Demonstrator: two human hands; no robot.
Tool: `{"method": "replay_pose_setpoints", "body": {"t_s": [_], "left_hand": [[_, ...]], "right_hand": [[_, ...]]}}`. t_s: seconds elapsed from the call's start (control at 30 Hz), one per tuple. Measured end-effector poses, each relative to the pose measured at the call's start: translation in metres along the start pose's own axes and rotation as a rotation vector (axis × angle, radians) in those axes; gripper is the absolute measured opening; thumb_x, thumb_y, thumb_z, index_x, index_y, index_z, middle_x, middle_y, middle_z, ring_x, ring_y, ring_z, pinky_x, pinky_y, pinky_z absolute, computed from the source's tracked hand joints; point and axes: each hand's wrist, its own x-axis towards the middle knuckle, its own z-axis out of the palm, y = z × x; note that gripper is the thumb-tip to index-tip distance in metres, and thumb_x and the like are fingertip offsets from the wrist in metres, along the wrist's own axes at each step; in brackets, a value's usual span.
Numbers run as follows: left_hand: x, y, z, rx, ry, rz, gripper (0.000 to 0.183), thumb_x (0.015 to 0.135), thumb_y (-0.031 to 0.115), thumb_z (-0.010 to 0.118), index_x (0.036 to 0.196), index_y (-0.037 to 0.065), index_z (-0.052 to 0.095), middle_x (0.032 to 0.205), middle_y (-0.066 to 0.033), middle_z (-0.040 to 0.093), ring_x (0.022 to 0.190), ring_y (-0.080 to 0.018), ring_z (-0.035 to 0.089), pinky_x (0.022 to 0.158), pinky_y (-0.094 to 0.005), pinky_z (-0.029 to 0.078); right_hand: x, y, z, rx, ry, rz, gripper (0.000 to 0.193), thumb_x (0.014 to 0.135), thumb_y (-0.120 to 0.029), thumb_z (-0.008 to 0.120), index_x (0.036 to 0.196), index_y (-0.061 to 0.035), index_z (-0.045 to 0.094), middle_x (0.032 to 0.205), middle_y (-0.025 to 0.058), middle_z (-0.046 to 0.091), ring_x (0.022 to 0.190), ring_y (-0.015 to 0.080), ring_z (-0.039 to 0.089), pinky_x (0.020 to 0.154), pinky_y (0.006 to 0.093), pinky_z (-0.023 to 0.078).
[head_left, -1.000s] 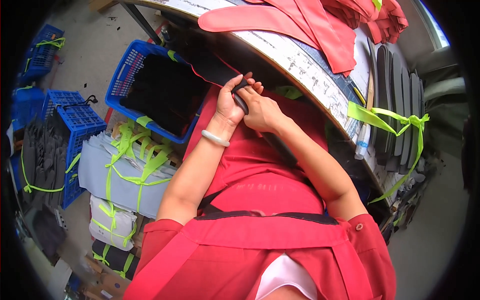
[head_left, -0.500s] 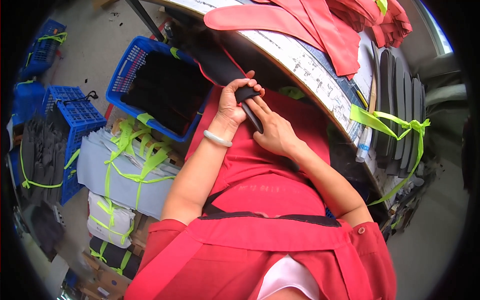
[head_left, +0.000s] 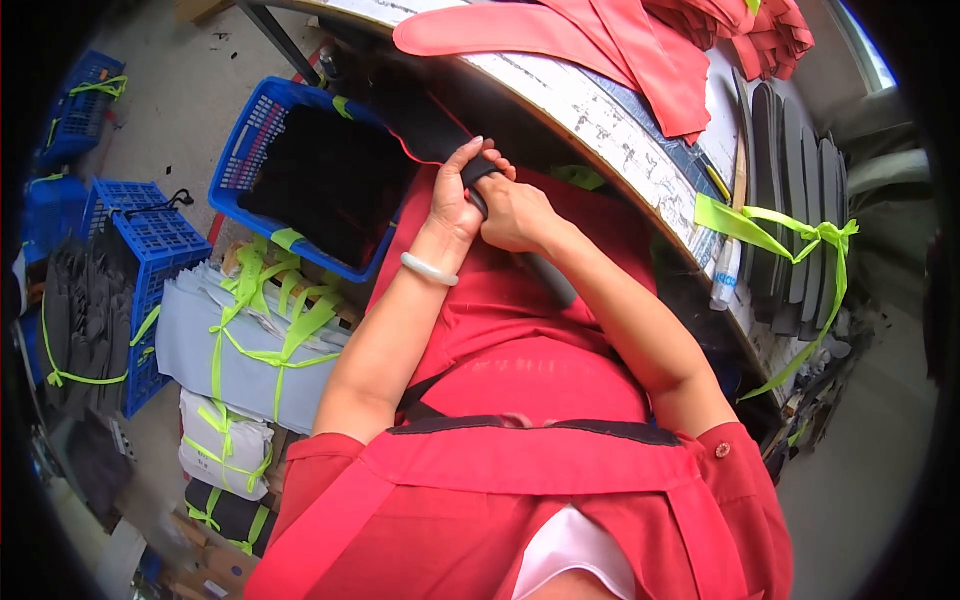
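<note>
Above the red apron (head_left: 545, 390), 1 black strip with red edging (head_left: 432, 132) is clamped in curled fingers of the left hand (head_left: 455, 205). It's met by the right hand (head_left: 520, 212); that grip can't be told, fingertips hidden. Far end is seen beside the blue basket (head_left: 232, 170).

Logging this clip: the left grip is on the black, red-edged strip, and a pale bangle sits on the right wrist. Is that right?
Not quite: the pale bangle is on the left wrist, not the right, as the head view shows. The left grip is indeed on the black, red-edged strip.
</note>
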Motion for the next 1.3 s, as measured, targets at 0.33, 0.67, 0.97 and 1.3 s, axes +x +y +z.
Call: {"method": "replay_pose_setpoints", "body": {"t_s": [0.33, 0.67, 0.97, 1.3], "left_hand": [[-0.008, -0.008, 0.009, 0.088, -0.016, -0.04, 0.027, 0.09, 0.026, 0.065, 0.1, 0.001, 0.058, 0.082, -0.0075, 0.062, 0.081, -0.0277, 0.063, 0.085, -0.0419, 0.053], [0.002, -0.003, 0.005, 0.122, 0.008, 0.047, 0.017, 0.088, 0.018, 0.07, 0.094, 0.005, 0.061, 0.079, -0.0068, 0.063, 0.075, -0.0208, 0.063, 0.079, -0.0408, 0.055], [-0.003, -0.008, 0.008, 0.159, -0.048, 0.016, 0.038, 0.09, 0.035, 0.068, 0.105, 0.002, 0.057, 0.082, -0.007, 0.061, 0.08, -0.0226, 0.063, 0.083, -0.0418, 0.054], [-0.004, -0.006, 0.006, 0.148, -0.02, 0.009, 0.038, 0.088, 0.034, 0.072, 0.103, 0.003, 0.057, 0.079, -0.0062, 0.062, 0.077, -0.0213, 0.063, 0.079, -0.0383, 0.055]], "right_hand": [[-0.004, 0.006, -0.002, 0.025, 0.049, -0.035, 0.059, 0.071, -0.009, 0.058, 0.129, -0.0089, 0.048, 0.134, 0.0139, 0.053, 0.101, 0.0391, 0.063, 0.083, 0.0489, 0.053], [0.008, 0.012, 0.009, -0.1, 0.047, -0.014, 0.046, 0.074, -0.007, 0.056, 0.12, -0.0064, 0.051, 0.115, 0.0179, 0.063, 0.091, 0.0377, 0.066, 0.077, 0.0484, 0.054], [-0.021, 0.022, 0.017, -0.003, 0.261, -0.14, 0.07, 0.07, -0.008, 0.06, 0.138, -0.0137, 0.045, 0.144, 0.0137, 0.044, 0.099, 0.0395, 0.063, 0.081, 0.0483, 0.053], [-0.016, 0.013, 0.015, -0.045, 0.147, -0.061, 0.045, 0.072, -0.01, 0.058, 0.117, -0.0067, 0.055, 0.119, 0.0156, 0.062, 0.092, 0.0386, 0.066, 0.077, 0.048, 0.054]]}}
